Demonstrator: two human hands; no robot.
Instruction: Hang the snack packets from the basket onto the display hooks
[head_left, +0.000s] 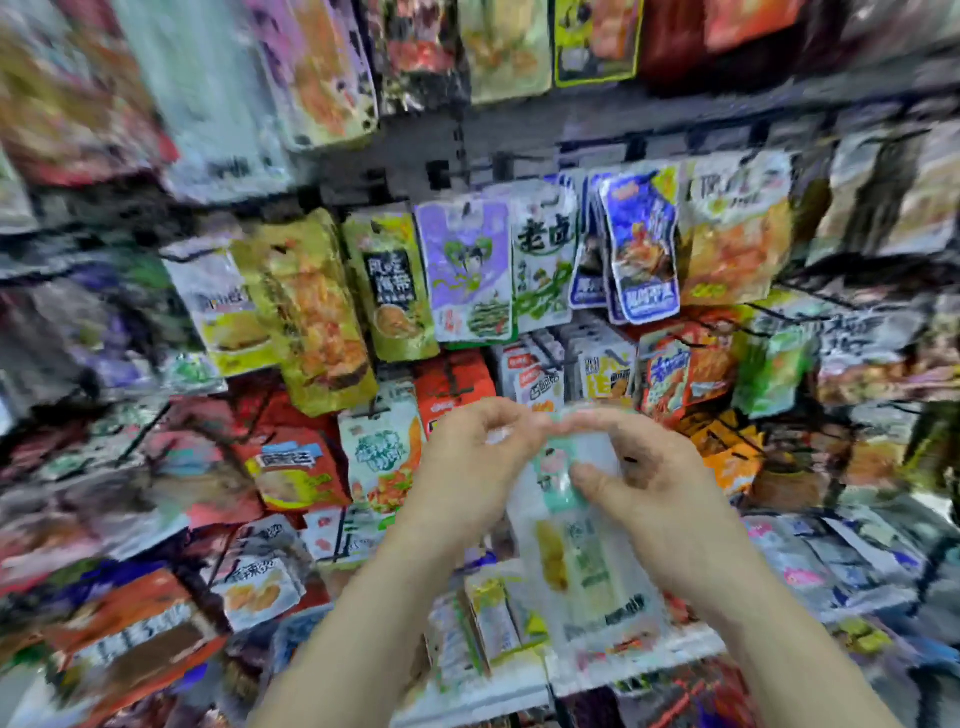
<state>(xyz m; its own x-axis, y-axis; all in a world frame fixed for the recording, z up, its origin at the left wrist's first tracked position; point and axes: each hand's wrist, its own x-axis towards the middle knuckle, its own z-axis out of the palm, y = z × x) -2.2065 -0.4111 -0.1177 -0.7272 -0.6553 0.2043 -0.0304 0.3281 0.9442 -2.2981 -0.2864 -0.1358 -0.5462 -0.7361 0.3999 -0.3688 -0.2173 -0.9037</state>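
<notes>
Clearly we are dealing with a light, limp thing: the snack packet (576, 540) is a thin, pale plastic pouch with mint-green print and a yellowish patch, and it hangs slack below our fingers in front of the lower rows of the display wall (467, 156). We judge it glossy and a little slippery, easy to crease but not fragile, so the best hold is the flat sealed strip along its top edge, either side of where a hang hole would sit; the hole itself is too blurred to make out.

Our left hand (470, 467) is curled, thumb and forefinger pinched on the packet's upper left corner. Our right hand (649, 473) arches over the top edge, fingers bent down and thumb pressing the front face near the green print, closed on the packet. Both forearms rise from the bottom edge of the view, wrists near each other, hands nearly touching at the packet's top. The basket is not in view.
</notes>
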